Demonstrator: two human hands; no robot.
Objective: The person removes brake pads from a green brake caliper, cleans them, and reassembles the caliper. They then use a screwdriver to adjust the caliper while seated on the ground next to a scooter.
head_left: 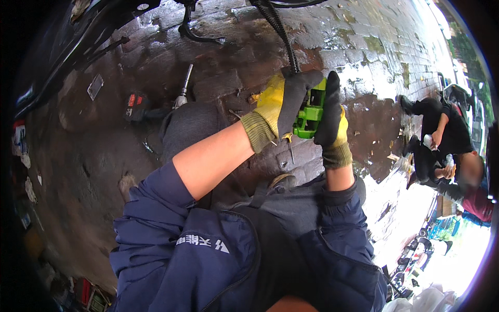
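A bright green brake caliper [311, 112] is held between my two gloved hands, in front of my knees. My left hand [292, 99], in a yellow and black glove, grips its left side, with the fingers partly hidden behind it. Against the right side presses my right hand [331, 117], gloved alike, its fingers pointing up along the caliper. A black ribbed hose [292, 57] comes down from above to the top of my left hand; its end is hidden there. Below the caliper, a small yellow-handled screwdriver [291, 147] lies on the ground.
Left of my knee lies a cordless power tool [140, 108] with a long metal socket extension [185, 83]. A clear flat packet [95, 87] is farther left. Dark vehicle parts and a stand [195, 32] hang overhead. At right a person [447, 135] sits near the wet brick paving [374, 39].
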